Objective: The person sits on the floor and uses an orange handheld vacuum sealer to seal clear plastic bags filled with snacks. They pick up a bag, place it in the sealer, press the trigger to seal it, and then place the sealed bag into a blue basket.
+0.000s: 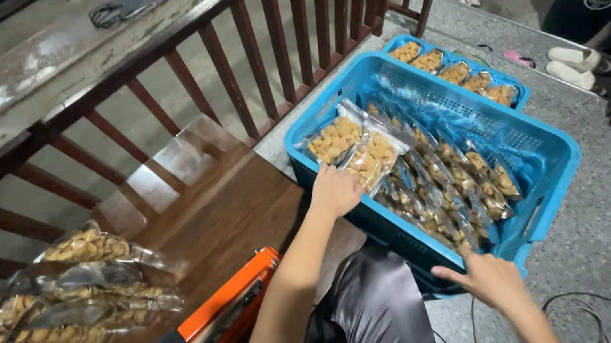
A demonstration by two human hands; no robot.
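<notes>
A blue plastic crate (538, 161) stands on the floor, filled with clear bags of yellowish snacks (446, 191). My left hand (334, 190) reaches over the crate's near-left wall and grips a snack bag (373, 157) that lies beside another bag (333, 140) on top of the pile. My right hand (483, 279) rests with spread fingers on the crate's near rim, holding nothing. Dark shiny fabric (371, 315) covers my lap below the arms.
An orange heat sealer with a black handle (200, 328) lies on a brown wooden table (222, 208). Several filled snack bags (44, 315) are heaped at the table's left. A second blue crate (469, 74) sits behind the first. A wooden railing (223, 55), sandals (576, 62) and cables (585, 315) surround.
</notes>
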